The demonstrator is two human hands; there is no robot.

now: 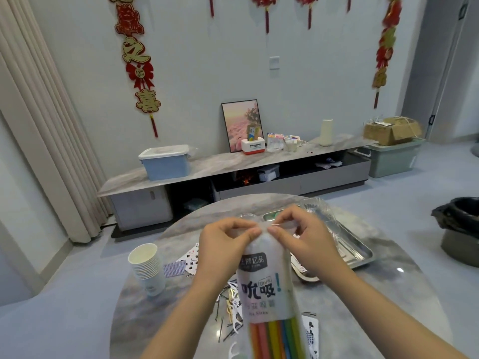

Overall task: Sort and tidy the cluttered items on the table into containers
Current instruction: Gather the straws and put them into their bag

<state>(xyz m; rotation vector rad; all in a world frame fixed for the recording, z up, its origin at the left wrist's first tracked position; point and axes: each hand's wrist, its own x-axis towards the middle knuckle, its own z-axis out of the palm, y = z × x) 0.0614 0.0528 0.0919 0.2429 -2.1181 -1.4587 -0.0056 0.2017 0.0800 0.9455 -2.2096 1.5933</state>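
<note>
Both hands meet at the top of a bag of straws (261, 286), held upright above the round marble table (383, 301): the left hand (223, 244) pinches the left side of the bag's top edge between thumb and curled fingers, and the right hand (303, 237) pinches the right side in the same way, the two thumbs almost touching over the opening. Below the grip the translucent bag hangs down toward the camera, printed label facing up, with coloured straws (274, 338) showing through its lower end. Just beyond the grip, partly hidden by the right hand, a clear plastic container (318, 208) rests in a metal tray (360, 252) that runs off to the right. Left of the grip and lower stands a stack of paper cups (147, 268), and between it and the left wrist lie playing cards (186, 260), some face up and one blue-backed. Under the bag, near the left forearm, small clutter is scattered on the marble: floss picks (234, 325), dark hairpins (220, 330) and yellow rubber bands (230, 307); another card (311, 332) lies to the right of the bag's lower end
</note>
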